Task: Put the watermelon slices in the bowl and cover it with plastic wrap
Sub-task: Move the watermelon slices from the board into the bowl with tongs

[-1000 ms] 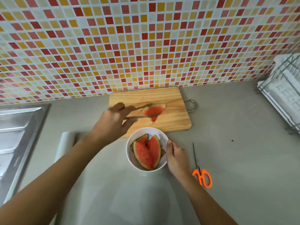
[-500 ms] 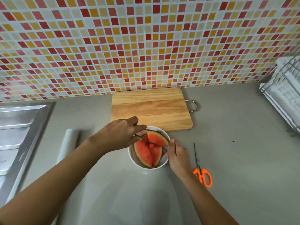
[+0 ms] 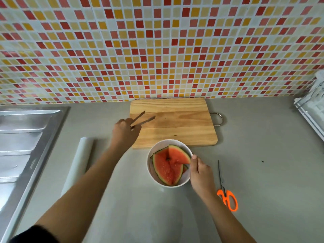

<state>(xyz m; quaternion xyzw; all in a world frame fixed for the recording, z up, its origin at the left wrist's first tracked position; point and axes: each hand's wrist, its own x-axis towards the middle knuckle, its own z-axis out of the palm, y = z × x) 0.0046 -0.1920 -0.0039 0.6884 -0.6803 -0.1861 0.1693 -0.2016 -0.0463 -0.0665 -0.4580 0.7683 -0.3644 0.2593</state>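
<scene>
The slice (image 3: 178,156) my tongs (image 3: 142,119) carried a second ago now lies with the other watermelon slices (image 3: 165,170) in the white bowl (image 3: 172,141); my left hand (image 3: 125,132) pinches the empty tongs over the cutting board (image 3: 175,127) at 11 o'clock, my right hand (image 3: 199,172) grips the rim. I think wrapping comes next: plastic wrap roll (image 3: 78,160) at 9 o'clock on the grey countertop (image 3: 263,172), mosaic tiles (image 3: 157,50) behind
</scene>
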